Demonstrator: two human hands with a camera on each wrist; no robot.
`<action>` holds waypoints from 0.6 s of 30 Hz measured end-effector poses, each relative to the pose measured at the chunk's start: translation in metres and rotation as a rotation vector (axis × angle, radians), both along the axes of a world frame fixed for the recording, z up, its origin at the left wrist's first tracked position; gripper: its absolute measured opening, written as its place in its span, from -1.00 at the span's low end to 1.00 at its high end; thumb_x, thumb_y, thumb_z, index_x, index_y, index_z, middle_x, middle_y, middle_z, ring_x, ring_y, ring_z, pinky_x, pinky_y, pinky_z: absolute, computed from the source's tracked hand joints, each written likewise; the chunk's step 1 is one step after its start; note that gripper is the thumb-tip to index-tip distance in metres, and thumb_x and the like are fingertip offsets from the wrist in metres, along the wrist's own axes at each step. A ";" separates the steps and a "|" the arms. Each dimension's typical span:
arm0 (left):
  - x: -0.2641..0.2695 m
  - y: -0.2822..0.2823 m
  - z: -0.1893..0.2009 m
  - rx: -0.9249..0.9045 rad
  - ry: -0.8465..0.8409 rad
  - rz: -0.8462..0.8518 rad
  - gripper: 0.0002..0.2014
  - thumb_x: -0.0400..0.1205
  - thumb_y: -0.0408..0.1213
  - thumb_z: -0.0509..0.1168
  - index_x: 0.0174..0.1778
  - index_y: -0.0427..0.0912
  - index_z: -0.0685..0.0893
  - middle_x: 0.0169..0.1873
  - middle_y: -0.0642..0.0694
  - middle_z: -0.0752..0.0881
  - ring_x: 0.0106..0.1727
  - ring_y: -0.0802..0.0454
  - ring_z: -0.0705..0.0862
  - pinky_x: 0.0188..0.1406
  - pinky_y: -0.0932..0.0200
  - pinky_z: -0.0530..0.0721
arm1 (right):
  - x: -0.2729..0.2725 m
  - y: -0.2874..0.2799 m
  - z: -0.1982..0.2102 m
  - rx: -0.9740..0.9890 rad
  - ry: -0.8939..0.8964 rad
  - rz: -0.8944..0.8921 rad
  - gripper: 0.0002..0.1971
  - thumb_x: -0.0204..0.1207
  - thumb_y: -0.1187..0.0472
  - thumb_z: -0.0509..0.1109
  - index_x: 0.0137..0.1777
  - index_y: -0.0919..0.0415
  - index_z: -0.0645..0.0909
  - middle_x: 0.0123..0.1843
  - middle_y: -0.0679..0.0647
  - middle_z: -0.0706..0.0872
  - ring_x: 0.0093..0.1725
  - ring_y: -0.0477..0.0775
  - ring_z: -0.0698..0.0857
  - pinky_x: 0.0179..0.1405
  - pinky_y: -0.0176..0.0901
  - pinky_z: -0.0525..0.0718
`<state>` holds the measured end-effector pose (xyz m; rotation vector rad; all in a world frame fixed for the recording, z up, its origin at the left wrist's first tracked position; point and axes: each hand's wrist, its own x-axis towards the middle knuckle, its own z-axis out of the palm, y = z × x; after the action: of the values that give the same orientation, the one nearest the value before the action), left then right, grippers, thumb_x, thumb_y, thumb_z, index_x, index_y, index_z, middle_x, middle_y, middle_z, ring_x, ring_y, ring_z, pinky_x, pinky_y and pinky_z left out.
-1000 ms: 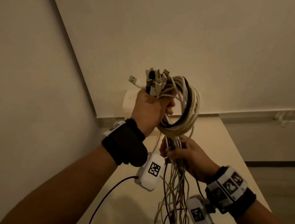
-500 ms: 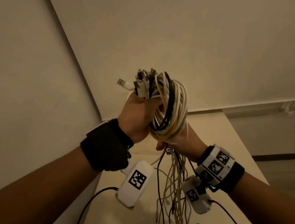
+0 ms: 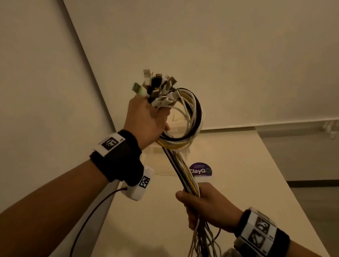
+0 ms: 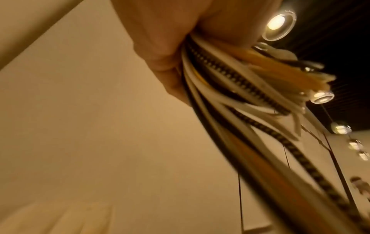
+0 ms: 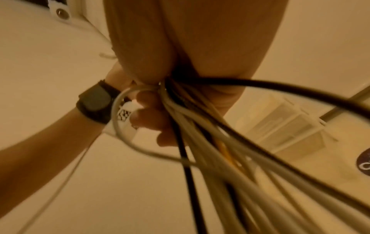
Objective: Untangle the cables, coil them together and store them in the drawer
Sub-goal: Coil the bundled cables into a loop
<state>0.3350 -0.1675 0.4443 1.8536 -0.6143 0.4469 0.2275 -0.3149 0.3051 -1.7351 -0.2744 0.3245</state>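
A bundle of white, black and yellow cables (image 3: pixel 186 114) is looped into a coil held up in the air. My left hand (image 3: pixel 147 120) grips the coil at its top left, with several plug ends (image 3: pixel 157 88) sticking up out of the fist. From the coil the strands (image 3: pixel 183 170) run taut down to my right hand (image 3: pixel 204 203), which grips them lower and nearer to me. Loose tails (image 3: pixel 199 246) hang below that fist. The left wrist view shows the cables (image 4: pixel 230 88) leaving the left palm; the right wrist view shows strands (image 5: pixel 210 142) fanning out under the right fist.
A pale table (image 3: pixel 251 182) lies below the hands, in the corner of two plain walls. A round purple sticker (image 3: pixel 200 169) sits on it. A translucent drawer unit (image 5: pixel 284 120) stands at the table's back. A dark wire (image 3: pixel 84 224) hangs from the left wrist camera.
My right hand has slid down the strands, away from the coil, pulling them taut. The left hand with the coil has shifted a little and turned.
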 end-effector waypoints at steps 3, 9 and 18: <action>0.015 0.005 0.008 -0.111 0.024 0.082 -0.72 0.61 -0.42 0.31 -0.37 0.00 0.64 -0.60 0.09 0.60 -0.57 0.02 0.58 -0.49 0.03 0.65 | -0.002 -0.003 -0.007 0.029 0.003 0.009 -0.73 0.71 0.11 0.23 -0.17 0.26 0.52 -0.36 0.12 0.74 -0.22 0.32 0.81 -0.11 0.08 0.73; 0.006 -0.011 0.023 -0.260 0.104 -0.035 -0.78 0.66 -0.47 0.29 -0.28 -0.16 0.63 -0.54 -0.13 0.49 -0.60 0.04 0.44 -0.59 0.18 0.62 | -0.002 -0.019 -0.011 -0.022 -0.086 -0.054 -0.73 0.65 0.02 0.30 0.28 0.09 0.49 0.17 0.03 0.72 0.11 0.03 0.74 0.00 -0.24 0.72; -0.002 -0.025 0.039 -0.285 0.152 -0.059 -0.82 0.65 -0.40 0.33 -0.28 -0.23 0.60 -0.55 -0.11 0.45 -0.57 0.00 0.37 -0.57 0.16 0.53 | -0.001 -0.034 0.004 0.081 -0.272 -0.294 -0.78 0.59 0.28 0.39 0.13 -0.02 0.74 0.06 -0.04 0.81 0.05 -0.02 0.76 0.05 -0.05 0.74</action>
<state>0.3334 -0.1928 0.4831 1.5772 -0.4744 0.3323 0.2262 -0.3493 0.3091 -1.7101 -0.2211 -0.1365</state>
